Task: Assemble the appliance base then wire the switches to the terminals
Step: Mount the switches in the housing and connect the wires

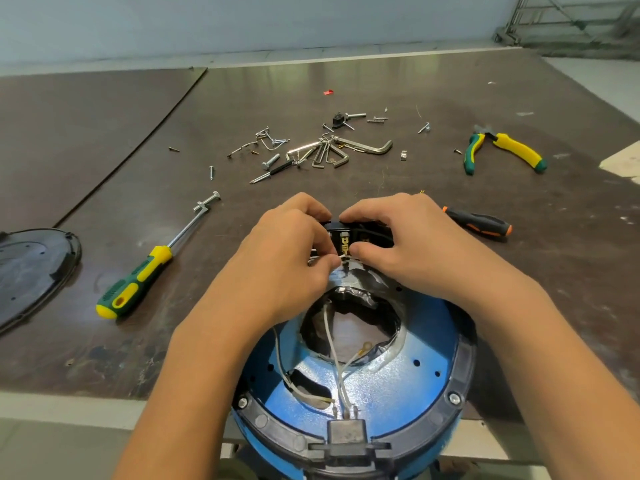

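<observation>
1. Scuffed dark-brown laminate covers the bench (554,289), faintly glossy, running back to a pale wall.
2. At the bench's near edge sits the appliance base (426,375), a round blue metal shell with a black plastic rim, hanging partly over the edge. Crinkled silvery foil lines its central opening.
3. Thin white wires (332,344) trail from a black socket (348,434) on the near rim across the shell.
4. The switch block (346,237), a small black box with brass terminals, sits at the base's far rim between both hands.
5. The left hand (287,251) pinches a white wire end between thumb and forefinger, right at the terminals.
6. The right hand (408,244) curls its fingers over the block's top, thumb underneath, gripping it.
7. Toward the left edge lie a screwdriver (138,282) with a ribbed green-and-yellow handle and a black oval cover plate (31,271).
8. Mid-bench, steel hex keys (346,150) and screws lie heaped. Yellow-green pliers (505,147) lie toward the right edge, and a black-and-orange tool handle (481,223) lies just beyond the right hand.
</observation>
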The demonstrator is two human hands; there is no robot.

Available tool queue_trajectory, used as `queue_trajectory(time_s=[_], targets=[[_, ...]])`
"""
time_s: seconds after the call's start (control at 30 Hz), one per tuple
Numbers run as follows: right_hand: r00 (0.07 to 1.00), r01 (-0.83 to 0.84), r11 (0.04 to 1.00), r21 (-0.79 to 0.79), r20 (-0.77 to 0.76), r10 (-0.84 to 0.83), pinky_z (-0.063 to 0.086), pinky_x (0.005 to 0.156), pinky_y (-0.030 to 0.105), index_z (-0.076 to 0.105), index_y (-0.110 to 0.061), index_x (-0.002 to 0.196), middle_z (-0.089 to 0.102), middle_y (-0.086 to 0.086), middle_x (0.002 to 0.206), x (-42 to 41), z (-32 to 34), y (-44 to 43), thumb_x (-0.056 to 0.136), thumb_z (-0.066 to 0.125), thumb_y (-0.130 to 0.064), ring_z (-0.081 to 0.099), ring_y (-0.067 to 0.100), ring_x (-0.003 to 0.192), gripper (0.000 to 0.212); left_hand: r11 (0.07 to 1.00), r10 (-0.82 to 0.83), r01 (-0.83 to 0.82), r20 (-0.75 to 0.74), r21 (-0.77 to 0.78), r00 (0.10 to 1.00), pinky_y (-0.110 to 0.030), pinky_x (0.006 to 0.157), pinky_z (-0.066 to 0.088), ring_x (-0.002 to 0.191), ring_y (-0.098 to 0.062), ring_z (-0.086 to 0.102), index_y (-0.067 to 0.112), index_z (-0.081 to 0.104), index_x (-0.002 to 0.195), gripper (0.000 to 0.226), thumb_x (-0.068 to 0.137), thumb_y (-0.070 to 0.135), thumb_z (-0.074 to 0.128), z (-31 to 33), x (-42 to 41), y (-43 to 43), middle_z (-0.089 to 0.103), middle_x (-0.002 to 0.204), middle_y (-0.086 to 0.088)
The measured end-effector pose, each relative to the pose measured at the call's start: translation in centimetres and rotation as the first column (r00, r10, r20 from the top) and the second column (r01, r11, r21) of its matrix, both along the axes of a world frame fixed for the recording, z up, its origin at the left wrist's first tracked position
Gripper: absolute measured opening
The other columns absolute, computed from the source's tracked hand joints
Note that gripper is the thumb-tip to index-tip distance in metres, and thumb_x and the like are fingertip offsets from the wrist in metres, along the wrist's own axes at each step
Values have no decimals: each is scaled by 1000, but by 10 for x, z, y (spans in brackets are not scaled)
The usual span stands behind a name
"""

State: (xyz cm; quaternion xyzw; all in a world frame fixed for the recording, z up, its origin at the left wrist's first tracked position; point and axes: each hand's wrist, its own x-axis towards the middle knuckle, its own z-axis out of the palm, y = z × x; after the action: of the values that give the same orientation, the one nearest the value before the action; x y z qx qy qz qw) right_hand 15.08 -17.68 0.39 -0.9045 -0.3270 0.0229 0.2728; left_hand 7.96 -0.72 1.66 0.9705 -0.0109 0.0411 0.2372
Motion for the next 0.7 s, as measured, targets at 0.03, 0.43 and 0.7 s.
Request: queue_trajectory(time_s=[0.03,0.43,0.7], targets=[[1000,-4,1000,5,-4,4,45,94,25,64,-33,128,68,-7,122,2,0,0,90,69,-29,60,10,112,38,1000,1,-1,4,0,1000,-41,95,49,116,-11,53,26,76,79,8,87,27,73,0,0,0,52,127,12],[999,-31,999,45,-27,32,45,86,18,67,-31,122,70,-11,113,3,-2,1,84,76,-31,62,5,104,39,1000,-11,12,55,-20,998,-39,93,49,110,-11,56,25,79,85,5,87,26,74,-1,0,2,57,122,10],[999,-28,998,54,-24,30,43,85,16,66,-31,126,70,-12,115,2,-3,0,86,75,-33,62,3,105,41,1000,-17,18,68,-8,998,-40,92,49,110,-12,56,24,79,84,5,87,25,74,-2,1,4,58,122,10]])
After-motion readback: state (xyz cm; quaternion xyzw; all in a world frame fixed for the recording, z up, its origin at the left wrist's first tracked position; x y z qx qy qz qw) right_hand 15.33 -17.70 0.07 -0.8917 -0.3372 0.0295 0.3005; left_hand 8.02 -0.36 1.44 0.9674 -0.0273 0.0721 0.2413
